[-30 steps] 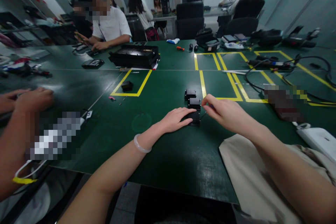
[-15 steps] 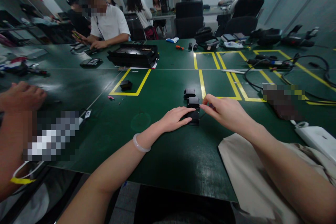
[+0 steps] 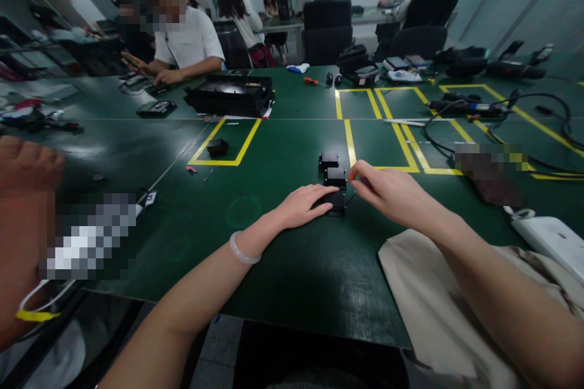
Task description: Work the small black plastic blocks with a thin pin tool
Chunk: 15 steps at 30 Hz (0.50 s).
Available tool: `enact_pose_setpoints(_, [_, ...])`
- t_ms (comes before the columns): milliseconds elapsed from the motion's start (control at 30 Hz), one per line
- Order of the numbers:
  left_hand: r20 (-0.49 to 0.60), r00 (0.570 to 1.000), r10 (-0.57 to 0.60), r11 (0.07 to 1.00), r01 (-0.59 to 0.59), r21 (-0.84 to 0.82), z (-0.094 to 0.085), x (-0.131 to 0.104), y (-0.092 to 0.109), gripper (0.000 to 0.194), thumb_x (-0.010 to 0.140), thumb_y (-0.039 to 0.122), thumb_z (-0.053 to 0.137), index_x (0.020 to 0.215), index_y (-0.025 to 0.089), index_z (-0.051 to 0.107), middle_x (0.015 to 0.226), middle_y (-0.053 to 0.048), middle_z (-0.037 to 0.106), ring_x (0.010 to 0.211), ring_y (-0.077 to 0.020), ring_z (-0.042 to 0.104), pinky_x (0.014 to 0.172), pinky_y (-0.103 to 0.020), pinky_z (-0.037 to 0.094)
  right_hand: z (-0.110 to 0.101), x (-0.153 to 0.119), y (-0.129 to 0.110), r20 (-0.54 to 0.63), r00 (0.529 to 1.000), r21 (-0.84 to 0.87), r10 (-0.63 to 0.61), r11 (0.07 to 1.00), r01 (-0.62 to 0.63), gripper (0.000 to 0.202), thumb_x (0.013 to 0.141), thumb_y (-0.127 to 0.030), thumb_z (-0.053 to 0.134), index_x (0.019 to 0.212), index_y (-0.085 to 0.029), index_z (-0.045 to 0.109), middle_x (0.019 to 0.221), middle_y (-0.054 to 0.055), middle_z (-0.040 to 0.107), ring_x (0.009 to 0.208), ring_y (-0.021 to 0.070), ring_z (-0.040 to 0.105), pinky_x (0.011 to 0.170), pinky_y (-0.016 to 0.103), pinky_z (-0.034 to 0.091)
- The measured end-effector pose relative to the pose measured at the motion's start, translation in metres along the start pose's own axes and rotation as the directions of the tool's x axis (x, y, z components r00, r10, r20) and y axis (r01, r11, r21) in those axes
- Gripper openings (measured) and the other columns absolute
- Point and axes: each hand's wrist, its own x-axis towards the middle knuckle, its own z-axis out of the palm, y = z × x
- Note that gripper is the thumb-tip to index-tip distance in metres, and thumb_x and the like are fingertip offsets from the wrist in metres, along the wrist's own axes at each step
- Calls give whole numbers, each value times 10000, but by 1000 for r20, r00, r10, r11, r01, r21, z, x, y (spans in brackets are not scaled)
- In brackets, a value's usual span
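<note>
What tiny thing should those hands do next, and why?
Maybe the right hand should give the thin dark stick a small, gentle turn. Its fingers appear pinched on it, the stick's other end meets the side of the nearest black box, and the left hand rests there, which could steady it.

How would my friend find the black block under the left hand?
Start with the big green table, then find the left hand, with the pale bracelet on its wrist. By its fingertips is a short row of three black blocks. Yours is the black block nearest the person, the one most covered by that hand.
</note>
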Motion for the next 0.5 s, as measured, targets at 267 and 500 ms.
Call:
enact_pose_setpoints(267, [-1,1000,-4,1000,4,1,0,0,0,447,1003,456,347,1406,267,398,1302,-64,557,1151,-233,536,987,-392,417,2,0,0,-26,999,-83,27,996,-29,268,964,-402,373,933,-207,554,670,16,617,591,172,550,533,272,248])
enact_pose_setpoints(500, [-1,1000,-4,1000,4,9,1,0,-1,449,1001,453,354,1409,269,397,1317,-66,549,1173,-237,526,988,-396,419,2,0,0,-34,999,-40,27,999,-28,223,956,-375,389,984,-209,536,685,2,620,601,162,548,538,267,257])
